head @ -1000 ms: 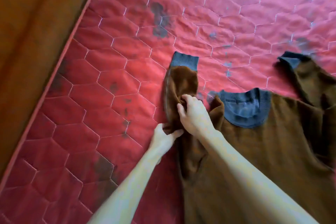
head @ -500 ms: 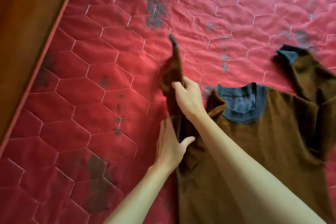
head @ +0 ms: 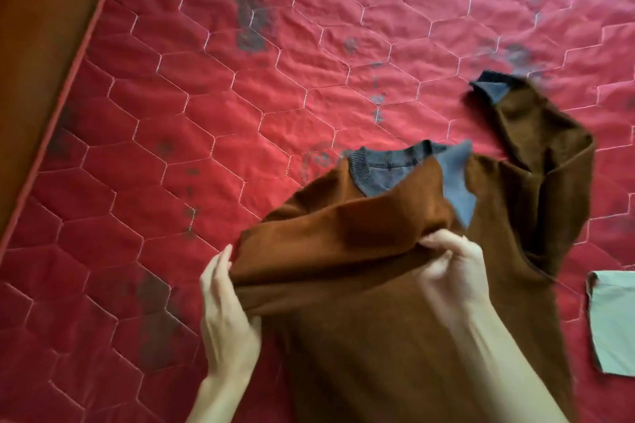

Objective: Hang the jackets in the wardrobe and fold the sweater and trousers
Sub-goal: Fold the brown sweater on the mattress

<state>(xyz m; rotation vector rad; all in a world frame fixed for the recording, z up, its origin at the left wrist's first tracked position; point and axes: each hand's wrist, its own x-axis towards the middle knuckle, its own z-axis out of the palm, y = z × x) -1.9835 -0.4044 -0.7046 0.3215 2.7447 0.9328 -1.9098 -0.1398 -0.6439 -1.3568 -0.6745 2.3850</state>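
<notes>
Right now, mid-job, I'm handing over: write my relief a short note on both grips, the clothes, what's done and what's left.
Left grip holds the brown sweater at its folded side edge.
The right grip pinches the folded sleeve, laid across the chest.
The sweater lies on the red mattress, with the other sleeve spread out. A pale green cloth lies at the right edge.
Done: one sleeve in.
Left: other sleeve, body folds, trousers, jackets (no jackets in view).

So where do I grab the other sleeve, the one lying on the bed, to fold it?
Pinch the sleeve just below its grey cuff, reaching in from the far right. That end lies flat and free on the mattress, with nothing on top, so lifting there should swing the sleeve over the sweater.
</notes>
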